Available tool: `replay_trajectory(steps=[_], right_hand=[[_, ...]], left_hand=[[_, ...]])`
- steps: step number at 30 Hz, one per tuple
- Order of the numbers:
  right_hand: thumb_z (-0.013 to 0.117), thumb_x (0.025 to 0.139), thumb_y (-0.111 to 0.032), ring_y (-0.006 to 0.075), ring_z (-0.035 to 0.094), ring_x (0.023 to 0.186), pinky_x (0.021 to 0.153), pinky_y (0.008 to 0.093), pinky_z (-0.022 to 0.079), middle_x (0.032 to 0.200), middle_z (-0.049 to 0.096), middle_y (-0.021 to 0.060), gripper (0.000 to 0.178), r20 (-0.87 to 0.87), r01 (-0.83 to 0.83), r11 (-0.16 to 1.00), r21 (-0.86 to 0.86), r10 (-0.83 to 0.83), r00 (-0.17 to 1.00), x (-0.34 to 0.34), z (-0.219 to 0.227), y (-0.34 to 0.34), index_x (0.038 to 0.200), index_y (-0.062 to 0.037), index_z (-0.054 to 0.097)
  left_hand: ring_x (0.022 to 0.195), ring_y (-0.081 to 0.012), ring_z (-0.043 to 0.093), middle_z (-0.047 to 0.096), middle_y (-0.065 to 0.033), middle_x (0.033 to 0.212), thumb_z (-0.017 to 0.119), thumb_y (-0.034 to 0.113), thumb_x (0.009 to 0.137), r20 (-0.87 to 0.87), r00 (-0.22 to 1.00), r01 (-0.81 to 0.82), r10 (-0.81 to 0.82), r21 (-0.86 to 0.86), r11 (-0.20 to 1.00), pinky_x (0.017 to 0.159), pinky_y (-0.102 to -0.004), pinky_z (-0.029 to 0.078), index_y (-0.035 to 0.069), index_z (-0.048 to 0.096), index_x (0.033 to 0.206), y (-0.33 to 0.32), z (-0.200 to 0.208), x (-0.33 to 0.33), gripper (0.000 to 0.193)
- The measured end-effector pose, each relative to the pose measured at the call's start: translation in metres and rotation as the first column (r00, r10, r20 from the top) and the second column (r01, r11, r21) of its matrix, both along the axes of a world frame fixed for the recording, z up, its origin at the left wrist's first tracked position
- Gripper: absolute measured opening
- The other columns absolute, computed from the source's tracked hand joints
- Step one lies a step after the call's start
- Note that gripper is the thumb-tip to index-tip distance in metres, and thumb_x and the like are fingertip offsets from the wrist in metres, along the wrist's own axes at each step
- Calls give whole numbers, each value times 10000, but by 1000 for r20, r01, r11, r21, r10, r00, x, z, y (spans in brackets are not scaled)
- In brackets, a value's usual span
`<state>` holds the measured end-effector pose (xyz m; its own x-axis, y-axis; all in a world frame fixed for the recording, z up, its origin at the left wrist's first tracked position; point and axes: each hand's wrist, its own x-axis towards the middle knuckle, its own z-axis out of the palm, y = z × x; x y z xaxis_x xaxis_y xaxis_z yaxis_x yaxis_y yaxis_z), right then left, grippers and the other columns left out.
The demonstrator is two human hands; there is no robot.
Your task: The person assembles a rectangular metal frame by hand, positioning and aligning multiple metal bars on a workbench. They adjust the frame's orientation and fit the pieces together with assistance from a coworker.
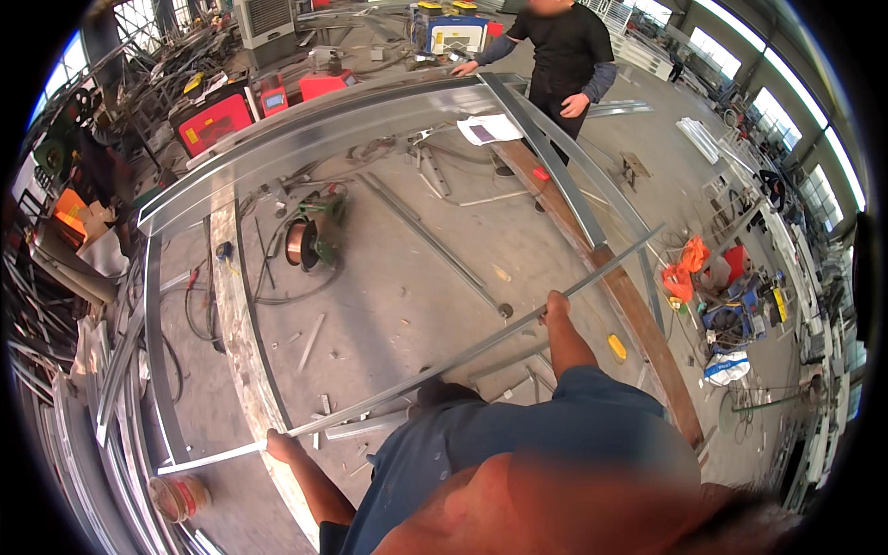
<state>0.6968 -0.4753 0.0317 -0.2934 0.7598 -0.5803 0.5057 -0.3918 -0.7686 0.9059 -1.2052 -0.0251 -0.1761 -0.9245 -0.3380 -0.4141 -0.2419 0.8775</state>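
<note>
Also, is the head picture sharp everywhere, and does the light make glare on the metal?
In the head view the centre is sharp, the lower edge blurred; straight frame rails bend toward the rim; window daylight puts pale glare on them and on the long metal strip held by left hand and right hand.

a: wearer's clothing?
b: dark blue short-sleeved shirt (518,435), loose, creased at the front. forearms bare, left hand (280,446) and right hand (556,305) ungloved. no watch or markings visible.

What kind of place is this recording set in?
Most likely a metal fabrication workshop: both hands hold a long steel bar over a large steel frame, with red welding machines and a wire spool nearby.
</note>
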Motion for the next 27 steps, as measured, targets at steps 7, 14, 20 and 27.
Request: replay_trajectory(steps=[7,14,20,27], right_hand=[[524,789,-209,277,527,586,472,477,450,764,542,155,239,13,-45,999,-4,45,999,-5,12,-10,949,-37,569],[530,795,-210,296,553,762,648,546,508,913,540,154,303,-21,9,999,-35,-10,1000,-1,5,-2,1051,-49,559],[539,795,-206,286,557,756,614,541,506,921,547,147,300,-45,11,998,-61,-13,999,-5,-4,3,1050,-51,563],[538,790,-220,297,561,761,577,517,496,895,559,158,287,-23,-23,1000,7,23,999,-6,-16,10,1025,-61,584]], left_hand=[[589,-325,348,521,-260,630,438,129,774,132,977,199,-169,-262,944,578,-494,341,-68,434,660,-27,-33,19,228],[625,-349,347,552,-286,682,448,158,789,131,982,157,-136,-163,974,626,-503,359,-74,464,710,-18,-27,10,246],[642,-309,355,468,-224,644,477,209,777,-33,999,-4,3,-23,1000,627,-475,353,-127,441,696,-10,-15,3,348],[665,-297,421,502,-211,713,509,237,795,0,1000,-19,19,46,999,648,-451,392,-191,515,783,-9,1,3,429]])
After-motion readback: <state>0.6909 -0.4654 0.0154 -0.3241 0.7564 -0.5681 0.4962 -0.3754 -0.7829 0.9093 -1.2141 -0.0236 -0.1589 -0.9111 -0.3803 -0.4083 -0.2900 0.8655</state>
